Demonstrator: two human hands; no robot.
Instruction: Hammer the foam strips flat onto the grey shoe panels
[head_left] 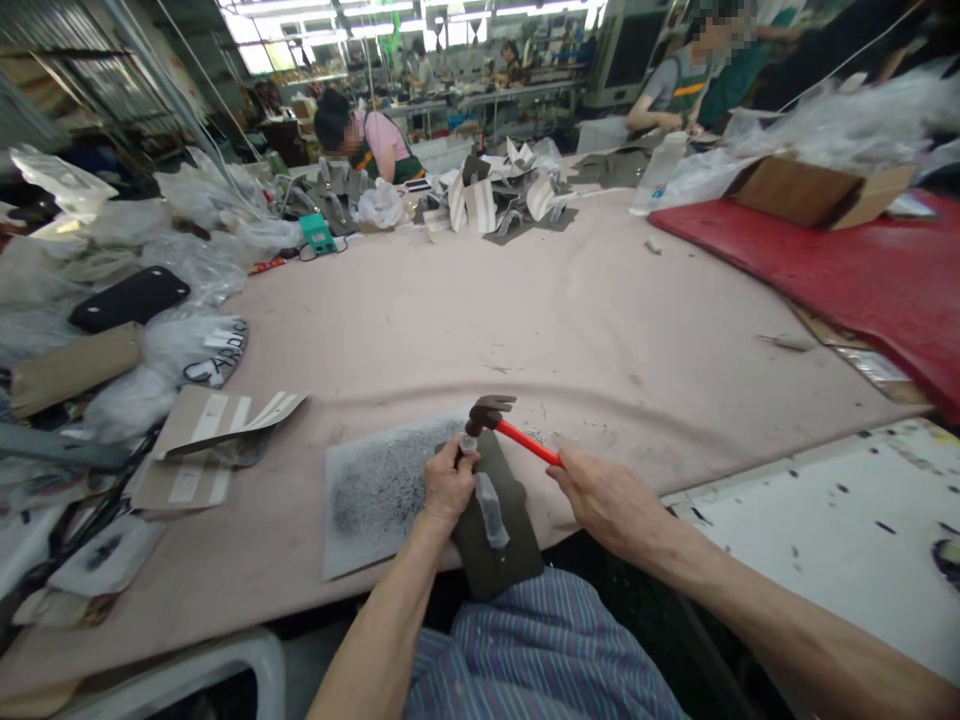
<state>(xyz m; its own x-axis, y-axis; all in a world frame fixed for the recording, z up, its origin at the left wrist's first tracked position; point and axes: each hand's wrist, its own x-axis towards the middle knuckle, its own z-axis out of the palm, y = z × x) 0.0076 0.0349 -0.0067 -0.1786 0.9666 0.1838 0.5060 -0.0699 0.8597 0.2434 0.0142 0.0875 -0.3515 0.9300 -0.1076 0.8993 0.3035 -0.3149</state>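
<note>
My right hand (611, 500) grips the red handle of a claw hammer (529, 442). The hammer's dark head is at the top of a short metal punch (468, 443), which the fingers of my left hand (448, 485) hold upright. Whether head and punch touch, I cannot tell. Below them lies a dark olive panel (495, 572), partly over a grey board (367, 500) covered in dark marks and reaching past the table's front edge. A crumpled strip of clear plastic (491, 512) rests on the panel. The punch's lower end is hidden by my left hand.
Beige cloth covers the table (450, 320). At left are stacked panels with white strips (217, 425) and plastic bags (127, 400). Cut pieces (480, 200) pile up at the back, near a co-worker (375, 140). A red sheet (817, 250) with a cardboard box (810, 190) lies right.
</note>
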